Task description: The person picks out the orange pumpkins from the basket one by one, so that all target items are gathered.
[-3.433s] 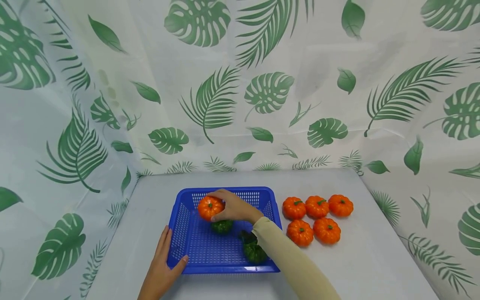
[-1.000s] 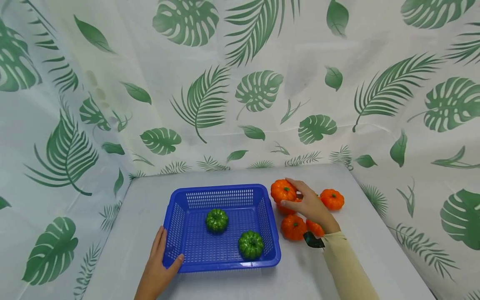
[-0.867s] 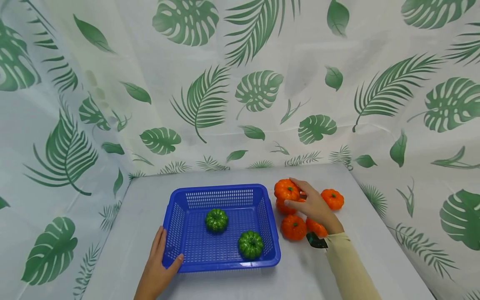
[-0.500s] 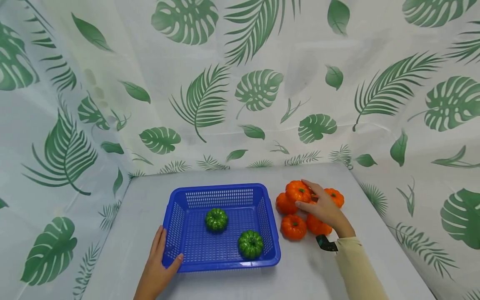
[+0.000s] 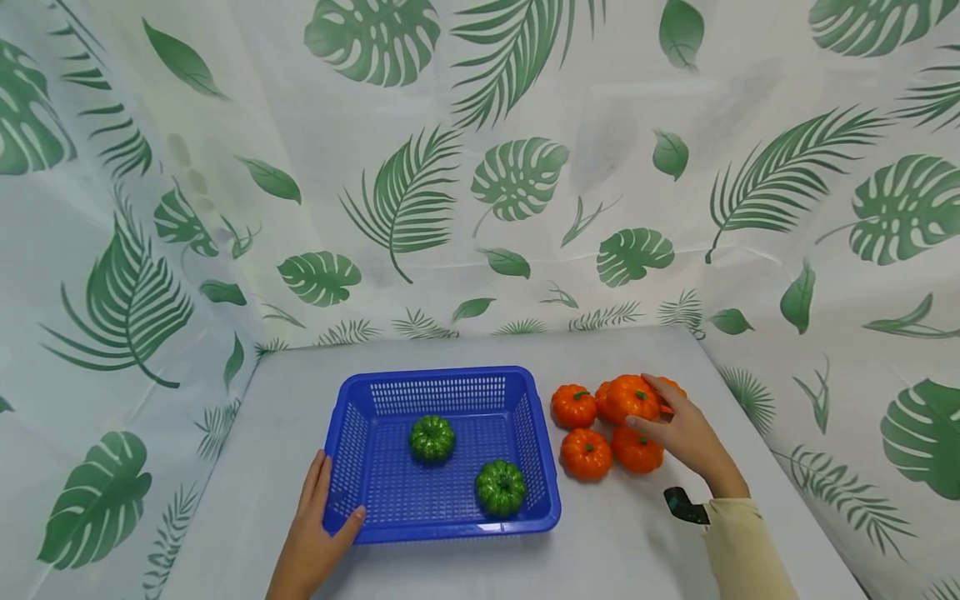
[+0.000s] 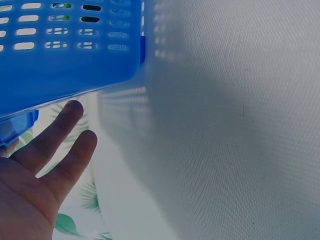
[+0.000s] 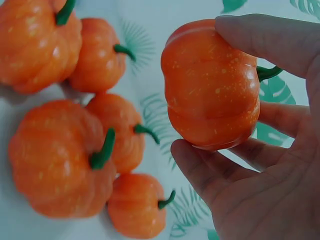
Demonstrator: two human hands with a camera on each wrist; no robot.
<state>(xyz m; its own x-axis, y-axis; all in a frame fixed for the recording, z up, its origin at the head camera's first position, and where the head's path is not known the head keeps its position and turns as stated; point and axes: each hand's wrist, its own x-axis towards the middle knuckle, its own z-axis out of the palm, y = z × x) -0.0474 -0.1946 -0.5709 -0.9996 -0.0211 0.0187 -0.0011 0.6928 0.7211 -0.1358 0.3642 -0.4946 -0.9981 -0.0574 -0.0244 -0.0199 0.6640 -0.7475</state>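
My right hand (image 5: 686,429) holds a small orange pumpkin (image 5: 630,398) between thumb and fingers. In the head view it overlaps the other orange pumpkins right of the basket; in the right wrist view the held pumpkin (image 7: 212,85) shows its green stem turned toward the palm. My left hand (image 5: 318,525) rests at the near left corner of the blue plastic basket (image 5: 442,535), thumb at the front rim and fingers along the left side. The left wrist view shows straight fingertips (image 6: 82,145) just below the basket's edge. Two green pumpkins (image 5: 432,439) sit inside the basket, apart.
Several orange pumpkins, among them a front left one (image 5: 587,454) and a back left one (image 5: 574,406), stand grouped on the white table (image 5: 600,542). Those behind my right hand are partly hidden. Leaf-printed sheeting (image 5: 525,275) encloses the table's back and sides. A dark strap piece (image 5: 684,505) hangs at my right wrist.
My right hand has carried the orange pumpkin out of the basket and rightward over the others, lately further right and slightly lower. My left hand stays at the basket corner.
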